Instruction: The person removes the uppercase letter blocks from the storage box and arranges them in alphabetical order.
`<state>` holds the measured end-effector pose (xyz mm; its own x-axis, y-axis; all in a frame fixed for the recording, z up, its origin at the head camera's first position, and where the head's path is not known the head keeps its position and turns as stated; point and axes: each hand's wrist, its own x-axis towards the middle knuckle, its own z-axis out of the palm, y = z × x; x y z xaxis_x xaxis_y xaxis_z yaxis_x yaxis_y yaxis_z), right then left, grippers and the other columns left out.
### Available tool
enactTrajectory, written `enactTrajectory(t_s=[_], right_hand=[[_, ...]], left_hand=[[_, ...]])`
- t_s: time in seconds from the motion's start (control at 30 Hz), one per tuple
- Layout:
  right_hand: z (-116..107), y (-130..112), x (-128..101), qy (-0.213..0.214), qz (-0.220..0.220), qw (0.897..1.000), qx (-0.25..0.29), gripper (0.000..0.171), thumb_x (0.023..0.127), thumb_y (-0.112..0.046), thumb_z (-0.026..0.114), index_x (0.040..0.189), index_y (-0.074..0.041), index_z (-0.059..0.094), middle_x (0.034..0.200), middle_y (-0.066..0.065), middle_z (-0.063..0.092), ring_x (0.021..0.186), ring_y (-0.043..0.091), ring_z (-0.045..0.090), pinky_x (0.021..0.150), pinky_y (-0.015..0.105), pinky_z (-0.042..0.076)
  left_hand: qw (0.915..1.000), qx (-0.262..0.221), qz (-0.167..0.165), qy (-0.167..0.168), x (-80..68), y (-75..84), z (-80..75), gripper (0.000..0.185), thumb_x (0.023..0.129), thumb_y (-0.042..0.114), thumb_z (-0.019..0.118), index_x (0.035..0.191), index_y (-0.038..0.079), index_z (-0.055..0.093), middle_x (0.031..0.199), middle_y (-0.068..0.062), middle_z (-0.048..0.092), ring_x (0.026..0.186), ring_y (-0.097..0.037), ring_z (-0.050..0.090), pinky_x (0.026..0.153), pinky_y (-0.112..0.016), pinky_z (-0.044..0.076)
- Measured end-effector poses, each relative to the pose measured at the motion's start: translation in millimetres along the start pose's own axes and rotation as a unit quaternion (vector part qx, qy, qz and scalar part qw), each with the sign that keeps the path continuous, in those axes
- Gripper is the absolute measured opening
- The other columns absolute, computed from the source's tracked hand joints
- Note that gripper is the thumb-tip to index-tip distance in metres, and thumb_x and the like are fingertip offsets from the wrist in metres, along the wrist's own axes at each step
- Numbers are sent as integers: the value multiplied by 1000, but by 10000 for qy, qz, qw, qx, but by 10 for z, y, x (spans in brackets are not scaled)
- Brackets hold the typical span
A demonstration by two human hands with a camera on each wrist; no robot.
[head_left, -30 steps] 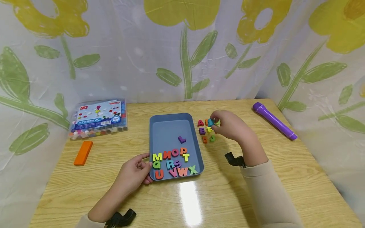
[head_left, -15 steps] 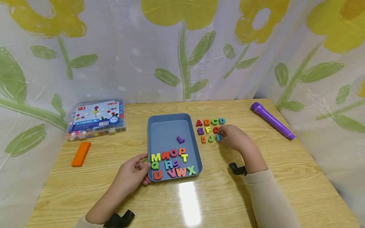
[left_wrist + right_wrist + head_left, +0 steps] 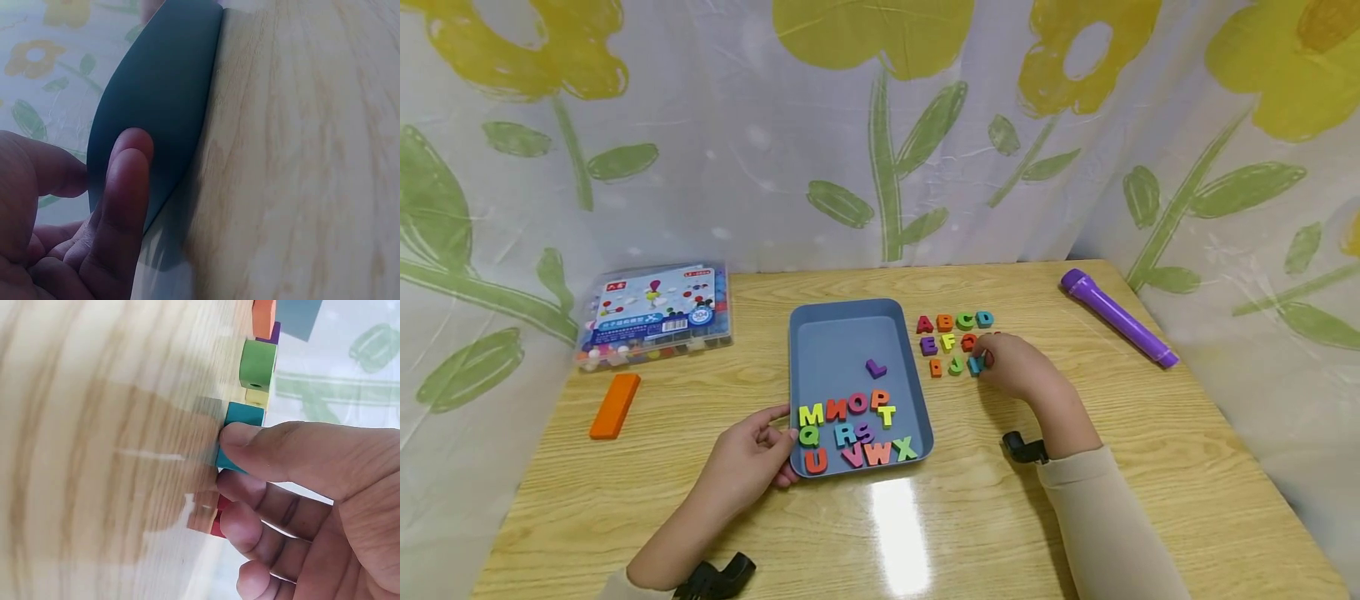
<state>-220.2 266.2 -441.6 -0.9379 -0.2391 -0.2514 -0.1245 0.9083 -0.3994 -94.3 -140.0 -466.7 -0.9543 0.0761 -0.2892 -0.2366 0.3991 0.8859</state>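
Note:
A grey-blue tray (image 3: 850,333) lies on the table with colourful letters in its front half and a purple L (image 3: 876,368) apart from them. My left hand (image 3: 751,457) grips its front left corner, the thumb at the rim; in the left wrist view, fingers press the tray's outer wall (image 3: 159,69). Right of the tray, letters stand in rows, from a red A (image 3: 924,324) to a blue D (image 3: 984,319). My right hand (image 3: 1018,367) pinches a teal letter (image 3: 244,414) at the right end of the front row, beside a green J (image 3: 956,365). Fingers hide part of its shape.
A purple toy microphone (image 3: 1118,318) lies at the back right of the table. At the left are a clear box of coloured pieces (image 3: 655,312) and an orange block (image 3: 615,406). A flowered curtain (image 3: 737,133) hangs behind the table.
My right hand has moved right and toward the front with the teal letter, from above the back row to the front row's end. The left hand keeps its grip on the tray.

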Motion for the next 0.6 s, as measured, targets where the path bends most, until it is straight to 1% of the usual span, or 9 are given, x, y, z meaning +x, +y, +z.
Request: enactTrajectory(t_s=[0.1,0.17,0.23,0.3,0.4,0.5,0.6], right_hand=[[-36,-24,-50,-18,77,10000,-13,33,96,-1,71,129,-3,72,107,15,69,96,30,60,86,45,52],[-85,-61,-107,-20,138,9999,-74,33,98,-4,71,131,-4,72,114,16,71,102,32,64,92,49,56],[-154,-112,-172,1,133,9996,-230,34,100,-6,72,133,-4,71,121,18,73,108,34,67,98,54,58],[-233,-178,-221,57,2,9991,-413,34,101,-8,74,134,-4,71,123,18,74,111,35,68,100,57,58],[-338,-326,-251,225,-296,9976,-583,32,100,-9,77,131,-4,73,120,17,74,109,34,69,99,56,59],[-394,-538,-222,366,-612,9961,-528,29,101,-11,77,129,-5,75,121,16,75,108,33,69,98,53,59],[-383,-786,-149,440,-983,9928,-533,25,102,-13,77,126,-6,76,122,14,75,110,31,69,99,50,60]], left_hand=[[10000,12,-34,6,-3,10,3,52,109,20,69,157,8,56,89,-9,74,62,-23,72,58,-33,63],[10000,10,-40,9,-7,14,6,52,109,20,69,157,8,56,89,-9,74,62,-23,72,58,-33,63],[10000,-6,-31,4,-8,15,8,52,109,20,69,157,8,56,89,-9,74,62,-23,72,58,-33,63],[10000,-22,-17,2,-9,14,10,52,109,20,69,157,8,56,89,-10,74,62,-23,72,59,-33,63],[10000,-14,-5,8,-10,9,9,52,109,20,69,157,8,56,89,-10,74,62,-23,72,59,-33,63],[10000,5,5,16,-7,4,6,52,109,20,69,157,8,56,89,-9,74,61,-23,72,58,-33,63],[10000,20,7,23,-1,3,4,51,109,20,68,157,8,55,89,-9,74,61,-22,72,58,-33,63]])
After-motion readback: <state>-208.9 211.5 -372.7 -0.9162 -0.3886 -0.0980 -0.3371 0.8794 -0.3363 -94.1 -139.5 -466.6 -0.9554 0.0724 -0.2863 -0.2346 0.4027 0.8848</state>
